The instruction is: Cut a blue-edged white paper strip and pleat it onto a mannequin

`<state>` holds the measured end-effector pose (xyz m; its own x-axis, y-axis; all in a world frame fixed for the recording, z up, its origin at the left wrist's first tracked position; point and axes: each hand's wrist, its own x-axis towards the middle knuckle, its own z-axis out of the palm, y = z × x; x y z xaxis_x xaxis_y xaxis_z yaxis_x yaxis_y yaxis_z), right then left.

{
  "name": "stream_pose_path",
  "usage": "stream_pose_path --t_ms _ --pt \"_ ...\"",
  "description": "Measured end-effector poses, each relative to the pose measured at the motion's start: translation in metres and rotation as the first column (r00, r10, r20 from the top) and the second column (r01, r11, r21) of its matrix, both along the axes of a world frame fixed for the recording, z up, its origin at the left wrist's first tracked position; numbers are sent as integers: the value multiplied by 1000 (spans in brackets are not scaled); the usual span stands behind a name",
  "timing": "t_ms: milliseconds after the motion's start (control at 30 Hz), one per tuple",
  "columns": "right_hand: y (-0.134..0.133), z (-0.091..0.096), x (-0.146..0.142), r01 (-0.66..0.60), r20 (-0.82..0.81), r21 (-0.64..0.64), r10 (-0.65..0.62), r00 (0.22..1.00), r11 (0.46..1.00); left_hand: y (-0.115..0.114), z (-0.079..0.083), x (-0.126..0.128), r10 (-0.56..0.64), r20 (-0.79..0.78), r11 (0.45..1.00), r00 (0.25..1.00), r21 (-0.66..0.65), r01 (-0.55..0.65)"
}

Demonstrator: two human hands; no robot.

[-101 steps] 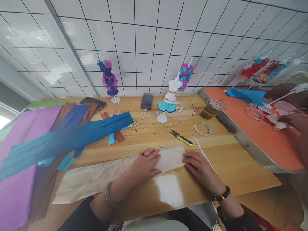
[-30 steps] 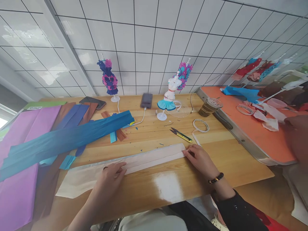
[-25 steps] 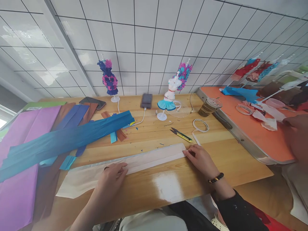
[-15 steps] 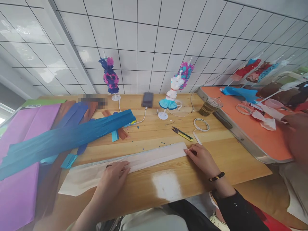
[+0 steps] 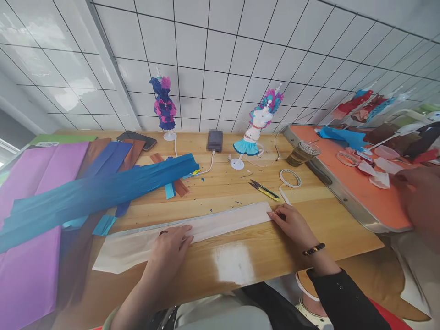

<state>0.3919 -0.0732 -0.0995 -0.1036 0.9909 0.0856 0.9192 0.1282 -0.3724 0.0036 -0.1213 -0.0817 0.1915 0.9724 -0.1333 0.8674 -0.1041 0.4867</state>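
A long strip of white crepe paper (image 5: 227, 222) lies aslant across the wooden table in front of me, a thin bluish line along its far edge. My left hand (image 5: 172, 245) rests on its middle with the fingers stretched out over the paper. At the strip's right end, my right hand (image 5: 288, 222) pinches the corner between thumb and fingers. Just beyond that hand are a roll of white tape (image 5: 290, 178) with its end pulled loose and a pair of yellow-handled thread snips (image 5: 264, 190).
Blue crepe paper (image 5: 113, 185) lies over purple sheets (image 5: 29, 275) at the left. Two small dressed mannequins (image 5: 165, 107) (image 5: 252, 130) stand at the back, near a lidded cup (image 5: 302, 153). On the right, another person's hand (image 5: 421, 188) is over an orange table (image 5: 364, 192).
The view has shifted slightly, so the table things appear a little further right. Both hands keep their places on the white strip.
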Motion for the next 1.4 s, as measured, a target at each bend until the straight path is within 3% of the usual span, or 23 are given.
stream_pose_path --t_ms 533,1000,1200,1400 --pt "-4 -4 1 30 -47 -11 -30 998 999 1 3 1 -16 7 997 1000 -75 16" --pt "-4 -5 -2 83 -38 40 -82 996 996 0 -4 -2 -43 -37 999 998 -15 42" --pt "-9 -9 -6 128 -12 141 -128 992 982 0 -4 -1 -75 -69 997 995 -7 74" --pt "-28 -13 -23 176 11 365 -193 981 914 -1 -5 -2 -88 -87 996 992 14 89"
